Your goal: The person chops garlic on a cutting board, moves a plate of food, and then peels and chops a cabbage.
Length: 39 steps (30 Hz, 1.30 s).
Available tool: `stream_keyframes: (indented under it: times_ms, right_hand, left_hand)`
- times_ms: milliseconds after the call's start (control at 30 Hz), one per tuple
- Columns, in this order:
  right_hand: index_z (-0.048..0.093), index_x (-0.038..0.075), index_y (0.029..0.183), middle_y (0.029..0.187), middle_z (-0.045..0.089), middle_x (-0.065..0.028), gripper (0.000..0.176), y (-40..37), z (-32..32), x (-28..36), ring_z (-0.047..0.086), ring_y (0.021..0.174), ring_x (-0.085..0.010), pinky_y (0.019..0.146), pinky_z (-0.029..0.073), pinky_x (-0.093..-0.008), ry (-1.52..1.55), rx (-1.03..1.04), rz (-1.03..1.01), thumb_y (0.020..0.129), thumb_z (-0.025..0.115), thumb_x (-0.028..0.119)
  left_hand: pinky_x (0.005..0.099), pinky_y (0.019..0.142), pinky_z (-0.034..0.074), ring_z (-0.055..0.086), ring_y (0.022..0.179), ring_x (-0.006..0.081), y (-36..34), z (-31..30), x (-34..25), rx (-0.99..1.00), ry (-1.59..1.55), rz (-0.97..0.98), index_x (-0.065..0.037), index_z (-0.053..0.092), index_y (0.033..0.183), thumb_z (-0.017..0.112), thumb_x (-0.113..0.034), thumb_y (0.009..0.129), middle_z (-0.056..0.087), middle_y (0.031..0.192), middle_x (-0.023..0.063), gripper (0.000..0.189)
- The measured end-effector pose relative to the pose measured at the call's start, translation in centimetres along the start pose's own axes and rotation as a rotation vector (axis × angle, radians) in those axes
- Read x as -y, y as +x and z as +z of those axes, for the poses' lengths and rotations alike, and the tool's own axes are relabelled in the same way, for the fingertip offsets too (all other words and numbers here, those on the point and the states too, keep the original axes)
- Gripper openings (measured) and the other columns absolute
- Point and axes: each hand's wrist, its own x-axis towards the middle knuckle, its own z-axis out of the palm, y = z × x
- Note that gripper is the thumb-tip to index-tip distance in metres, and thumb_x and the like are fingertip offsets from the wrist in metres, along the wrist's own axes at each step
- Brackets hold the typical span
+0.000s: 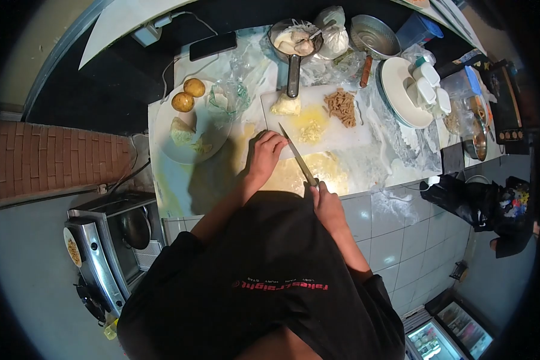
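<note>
My right hand (328,207) grips the handle of a kitchen knife (300,157), whose blade points away and to the left over the near edge of the white cutting board (366,135). The curled fingers of my left hand (269,153) are pressed together beside the blade near its tip; whether they pinch anything is hidden. Finely chopped pale yellow bits (312,131) lie on the board in a wet yellow patch. To their right sits a heap of brown strips (341,108). At the board's far left corner is a pale yellowish lump (286,105).
On the left, a large plate (173,153) bears two potatoes (183,102) and cabbage pieces (182,132). Behind the board stand a saucepan (293,75) with pale pieces, a bag of white powder (333,42) and a metal bowl (375,36). Stacked plates (396,90) hold white containers (426,93).
</note>
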Motion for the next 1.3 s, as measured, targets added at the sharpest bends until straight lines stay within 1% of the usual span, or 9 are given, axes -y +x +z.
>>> stream_keyframes:
  times_ms: [33, 467, 667, 767, 833, 867, 933, 1033, 1300]
  right_hand:
    - [0.053, 0.0, 0.101, 0.069, 0.064, -0.0287, 0.031, 0.0, 0.0, 0.1, 0.063, 0.068, -0.0504, 0.059, 0.051, -0.0589, 0.0, -0.001, 0.001, 0.104, 0.048, 0.031]
    - [0.051, 0.002, 0.108, 0.07, 0.065, -0.0289, 0.035, -1.7, -0.8, 0.7, 0.065, 0.07, -0.0508, 0.06, 0.052, -0.0583, -0.116, -0.034, 0.111, 0.104, 0.044, 0.036]
    - [0.051, 0.003, 0.104, 0.07, 0.064, -0.031, 0.034, -2.5, -1.4, -0.2, 0.063, 0.07, -0.0528, 0.059, 0.051, -0.0601, -0.084, -0.051, 0.137, 0.104, 0.045, 0.036]
    - [0.051, 0.003, 0.102, 0.07, 0.063, -0.0315, 0.033, -2.6, -1.3, -0.3, 0.062, 0.07, -0.0536, 0.059, 0.049, -0.0609, -0.039, -0.057, 0.125, 0.104, 0.047, 0.035]
    - [0.051, 0.003, 0.102, 0.069, 0.062, -0.0316, 0.032, -2.5, -1.1, -0.3, 0.062, 0.07, -0.0539, 0.059, 0.049, -0.0612, -0.009, -0.062, 0.121, 0.104, 0.047, 0.035]
    - [0.051, 0.002, 0.101, 0.068, 0.062, -0.0317, 0.032, -2.3, -1.0, -0.3, 0.061, 0.069, -0.054, 0.059, 0.048, -0.0614, 0.023, -0.067, 0.108, 0.104, 0.047, 0.034]
    - [0.052, 0.002, 0.101, 0.068, 0.062, -0.0318, 0.033, -2.2, -0.9, -0.2, 0.061, 0.069, -0.054, 0.058, 0.048, -0.0615, 0.056, -0.068, 0.093, 0.104, 0.048, 0.034]
    - [0.052, 0.002, 0.099, 0.068, 0.062, -0.0315, 0.032, -2.0, -1.0, 0.3, 0.061, 0.068, -0.054, 0.058, 0.048, -0.0613, 0.083, -0.051, 0.086, 0.103, 0.048, 0.033]
    - [0.051, 0.001, 0.098, 0.068, 0.062, -0.0318, 0.032, -1.5, -0.5, 0.2, 0.061, 0.07, -0.0533, 0.059, 0.047, -0.0621, 0.085, -0.046, 0.041, 0.103, 0.049, 0.032]
  left_hand:
    - [0.0387, 0.073, 0.05, 0.063, 0.08, 0.0325, 0.0, -0.1, -0.1, 0.004, 0.001, -0.013, 0.001, 0.068, 0.089, 0.069, -0.001, 0.084, 0.063, 0.087, 0.0127, 0.005]
    - [0.0394, 0.073, 0.05, 0.064, 0.082, 0.0327, 0.4, -0.3, -0.9, 0.03, 0.084, 0.02, 0.0, 0.068, 0.09, 0.069, 0.0, 0.083, 0.063, 0.087, 0.0132, 0.007]
    - [0.0406, 0.077, 0.051, 0.063, 0.09, 0.0336, 0.6, 0.1, -1.0, 0.105, 0.271, 0.162, -0.001, 0.068, 0.091, 0.063, 0.0, 0.084, 0.064, 0.092, 0.0136, 0.008]
    - [0.0405, 0.079, 0.052, 0.064, 0.093, 0.0327, 0.8, 0.3, -1.2, 0.142, 0.363, 0.227, -0.001, 0.067, 0.095, 0.06, -0.001, 0.084, 0.064, 0.094, 0.0138, 0.013]
    - [0.0393, 0.076, 0.053, 0.065, 0.088, 0.0312, 0.9, 0.4, -1.2, 0.075, 0.312, 0.252, -0.001, 0.063, 0.104, 0.063, 0.002, 0.083, 0.066, 0.09, 0.0131, 0.02]
    - [0.0393, 0.076, 0.053, 0.065, 0.088, 0.0312, 1.0, 0.4, -1.1, 0.078, 0.311, 0.252, -0.001, 0.063, 0.104, 0.063, 0.002, 0.083, 0.066, 0.09, 0.0131, 0.02]
    - [0.0365, 0.073, 0.055, 0.068, 0.081, 0.0287, 1.0, 0.2, -0.4, 0.144, 0.089, -0.023, -0.002, 0.056, 0.111, 0.066, 0.004, 0.085, 0.068, 0.086, 0.0127, 0.029]
    - [0.0341, 0.069, 0.056, 0.07, 0.075, 0.0264, 0.8, 0.7, 0.5, 0.105, -0.048, -0.066, -0.003, 0.051, 0.114, 0.067, 0.005, 0.087, 0.068, 0.082, 0.0127, 0.032]
    - [0.036, 0.07, 0.056, 0.072, 0.08, 0.0257, 0.2, 0.7, 0.4, 0.086, -0.016, -0.055, -0.003, 0.05, 0.115, 0.066, 0.003, 0.089, 0.069, 0.085, 0.0147, 0.03]
